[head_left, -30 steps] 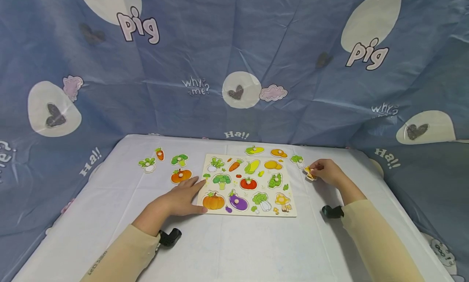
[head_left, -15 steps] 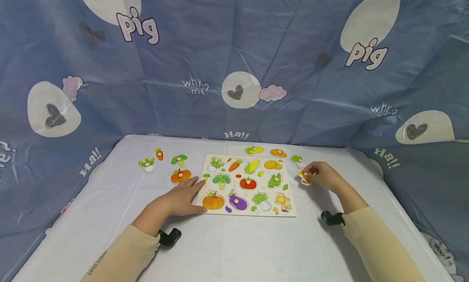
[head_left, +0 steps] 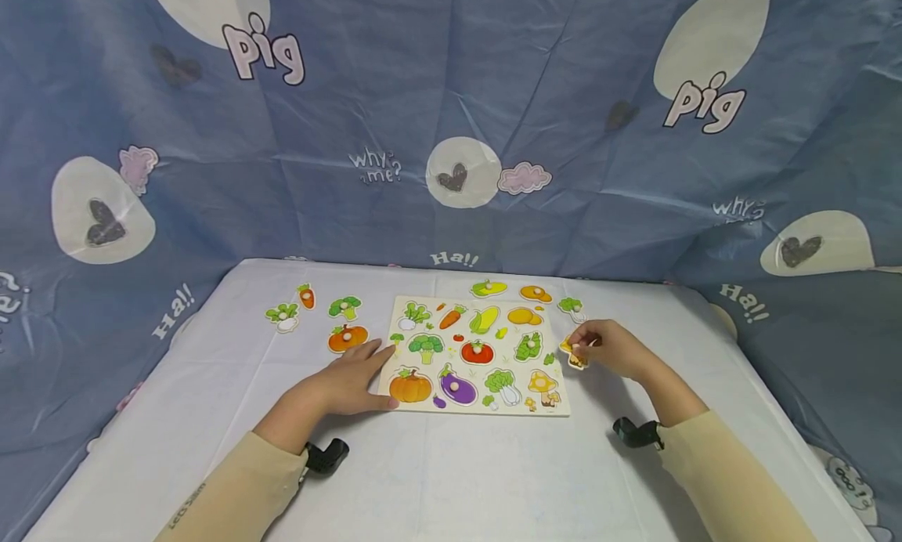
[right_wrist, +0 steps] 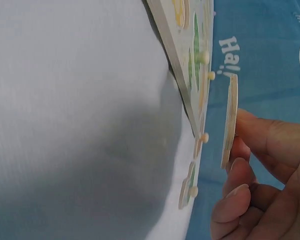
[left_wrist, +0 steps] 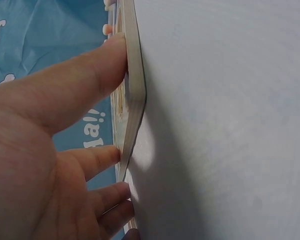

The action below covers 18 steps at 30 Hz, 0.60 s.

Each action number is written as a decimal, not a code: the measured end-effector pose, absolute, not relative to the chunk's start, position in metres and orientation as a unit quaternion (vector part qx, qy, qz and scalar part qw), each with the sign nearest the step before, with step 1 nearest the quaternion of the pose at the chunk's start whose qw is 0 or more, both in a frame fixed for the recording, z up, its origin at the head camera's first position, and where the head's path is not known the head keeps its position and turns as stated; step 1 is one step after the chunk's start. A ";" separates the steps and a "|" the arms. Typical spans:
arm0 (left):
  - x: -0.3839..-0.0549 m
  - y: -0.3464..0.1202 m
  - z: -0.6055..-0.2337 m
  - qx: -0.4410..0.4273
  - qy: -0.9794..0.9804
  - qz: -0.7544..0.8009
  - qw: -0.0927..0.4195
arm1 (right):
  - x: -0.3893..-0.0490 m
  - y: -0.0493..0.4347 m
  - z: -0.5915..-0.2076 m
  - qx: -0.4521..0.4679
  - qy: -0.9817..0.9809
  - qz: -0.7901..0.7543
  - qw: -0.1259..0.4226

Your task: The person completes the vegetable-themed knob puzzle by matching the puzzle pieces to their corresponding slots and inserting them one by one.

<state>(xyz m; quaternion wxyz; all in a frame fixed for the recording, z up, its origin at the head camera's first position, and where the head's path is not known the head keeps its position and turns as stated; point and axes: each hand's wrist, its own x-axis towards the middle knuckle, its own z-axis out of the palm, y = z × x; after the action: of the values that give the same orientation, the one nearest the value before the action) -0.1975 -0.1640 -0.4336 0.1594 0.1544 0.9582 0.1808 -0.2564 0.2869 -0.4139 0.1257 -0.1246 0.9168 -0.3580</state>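
A wooden vegetable puzzle board (head_left: 486, 413) lies on the white-covered table, its eggplant (head_left: 465, 393), tomato (head_left: 482, 358) and green asparagus-like piece (head_left: 524, 354) sitting in their slots. My left hand (head_left: 352, 381) rests at the board's left side, thumb at the near corner and fingers along the edge; the left wrist view has the thumb on the board's rim (left_wrist: 135, 75). Just off the right edge, my right hand (head_left: 616, 352) pinches a yellow mushroom puzzle piece (head_left: 578, 362). Seen edge-on in the right wrist view, that thin piece (right_wrist: 229, 125) is held up off the cloth.
Loose to the left lie a radish (head_left: 283, 315), a carrot (head_left: 306, 298), a broccoli (head_left: 344, 304) and a pumpkin piece (head_left: 341, 341). Behind the board are corn (head_left: 493, 290) and potato pieces (head_left: 530, 293), with a bok choy piece (head_left: 571, 305) at its far right. A blue printed curtain (head_left: 395, 229) stands behind.
My right hand has carried the mushroom piece left and toward me, from beside the bok choy piece to near the board's right edge. The left hand stays in place.
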 end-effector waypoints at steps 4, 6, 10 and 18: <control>-0.197 -0.164 -0.432 0.157 0.958 0.178 0.162 | -0.253 0.283 -0.414 -0.137 0.912 -0.364 0.131; -0.197 -0.164 -0.431 0.158 0.957 0.179 0.162 | -0.251 0.281 -0.414 -0.147 0.907 -0.372 0.136; -0.198 -0.164 -0.428 0.162 0.957 0.182 0.160 | -0.248 0.277 -0.416 -0.174 0.891 -0.390 0.154; -0.197 -0.164 -0.427 0.163 0.956 0.182 0.161 | -0.244 0.272 -0.419 -0.207 0.883 -0.385 0.174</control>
<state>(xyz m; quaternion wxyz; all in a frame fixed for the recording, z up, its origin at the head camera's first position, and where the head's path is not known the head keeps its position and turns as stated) -0.1972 -0.1640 -0.4266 0.1611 0.1625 0.9564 0.1815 -0.2440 0.2718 -0.4193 0.1736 -0.2068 0.8825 -0.3851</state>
